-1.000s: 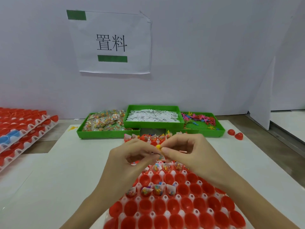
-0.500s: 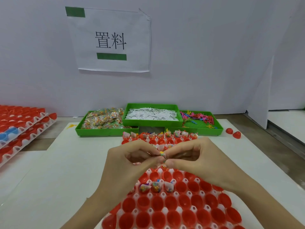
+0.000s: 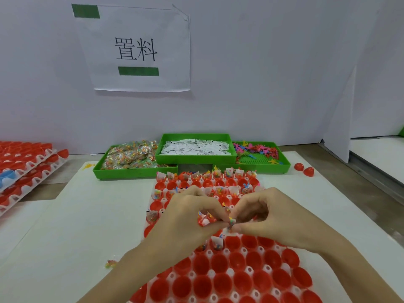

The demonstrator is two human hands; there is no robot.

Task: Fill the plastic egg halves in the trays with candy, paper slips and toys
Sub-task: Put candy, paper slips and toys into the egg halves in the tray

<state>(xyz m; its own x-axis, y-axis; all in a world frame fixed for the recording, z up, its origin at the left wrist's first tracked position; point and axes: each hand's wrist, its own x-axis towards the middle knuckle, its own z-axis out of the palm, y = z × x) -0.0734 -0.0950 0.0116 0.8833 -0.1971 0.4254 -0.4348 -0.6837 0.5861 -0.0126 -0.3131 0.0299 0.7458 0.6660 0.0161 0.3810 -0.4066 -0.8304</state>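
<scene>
both hands (image 3: 229, 217) pinching a tiny candy packet (image 3: 231, 223) — contents unclear, tray (image 3: 209, 273) pt hidden

I see both hands meet over the egg tray (image 3: 209, 274). My left hand (image 3: 185, 217) and right hand (image 3: 269, 215) pinch one small candy packet (image 3: 231, 223) between their fingertips, just above the red egg halves (image 3: 220, 283). Far rows hold candy and paper slips; near rows are bare red cups. Behind the tray sit three green bins: candy bin (image 3: 131, 158) on the left, slip bin (image 3: 195, 147) in the middle, toy bin (image 3: 260, 155) on the right. Stacked trays (image 3: 24, 167) lie far left. Two loose red halves (image 3: 303, 169) sit right of the bins. A paper sign (image 3: 136, 49) hangs on the wall.
</scene>
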